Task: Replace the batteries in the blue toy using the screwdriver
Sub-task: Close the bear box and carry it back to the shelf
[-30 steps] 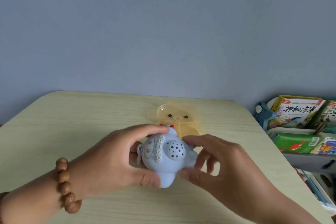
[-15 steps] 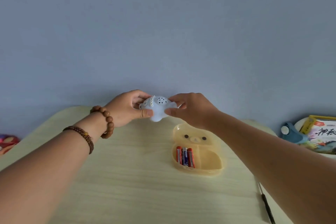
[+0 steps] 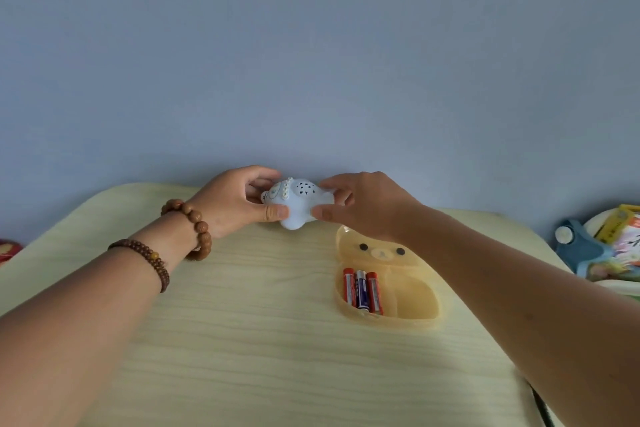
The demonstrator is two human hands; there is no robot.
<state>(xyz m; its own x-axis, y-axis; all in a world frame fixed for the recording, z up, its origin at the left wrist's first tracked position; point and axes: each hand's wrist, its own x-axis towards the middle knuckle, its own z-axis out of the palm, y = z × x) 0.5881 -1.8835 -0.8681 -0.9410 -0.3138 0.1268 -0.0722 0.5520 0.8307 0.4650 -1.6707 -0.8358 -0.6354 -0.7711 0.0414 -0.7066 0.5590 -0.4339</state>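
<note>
The pale blue toy (image 3: 298, 201), with a speaker grille and a row of small buttons on top, sits at the far edge of the table, held between both hands. My left hand (image 3: 232, 204) grips its left side, thumb on the front. My right hand (image 3: 363, 204) grips its right side. A yellow bear-shaped box (image 3: 408, 288) lies open to the right, with three batteries (image 3: 362, 289) in its left compartment, two red and one blue. A thin dark tool, likely the screwdriver (image 3: 542, 407), pokes out under my right forearm at the table's near right edge.
The pale wooden table (image 3: 259, 340) has rounded corners and ends at a blue-grey wall. Off its right side are a blue toy piece (image 3: 576, 246) and colourful boxes (image 3: 620, 236). A red object (image 3: 7, 248) shows at the left edge.
My arms have stretched out, carrying the toy from close in front of me to the far edge of the table. The box with batteries is now uncovered.
</note>
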